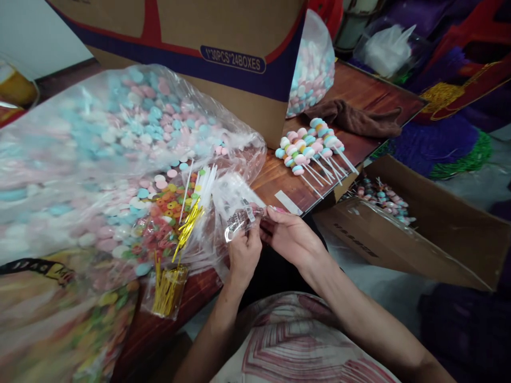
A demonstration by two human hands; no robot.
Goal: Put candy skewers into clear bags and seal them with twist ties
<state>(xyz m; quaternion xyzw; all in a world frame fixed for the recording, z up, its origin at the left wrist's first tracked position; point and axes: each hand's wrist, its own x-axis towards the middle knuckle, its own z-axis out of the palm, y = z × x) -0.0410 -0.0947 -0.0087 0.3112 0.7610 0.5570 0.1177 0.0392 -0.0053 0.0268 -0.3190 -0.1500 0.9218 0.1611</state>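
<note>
My left hand [244, 254] is closed on a small see-through plastic bag [236, 219] with dark printing on it. From the right, my right hand [294, 234] pinches the edge of the same bag between thumb and fingers. Whether anything is inside the bag, I cannot tell. Just beyond lie more plastic bags [227, 191] in a stack. Left of them are white sticks [205, 186], gold twist ties [187, 226] and ring-shaped gummy candies [170, 205]. Several candy skewers [307, 146] in pink, blue and white lie on the table to the right.
A large bag of pastel candies [139, 111] covers the left side. Behind stands a big cardboard carton [239, 90]. A packet of gold ties [170, 292] lies at the table edge. Low on the right, an open box [383, 239] holds wrapped skewers. A brown cloth [355, 118] lies behind.
</note>
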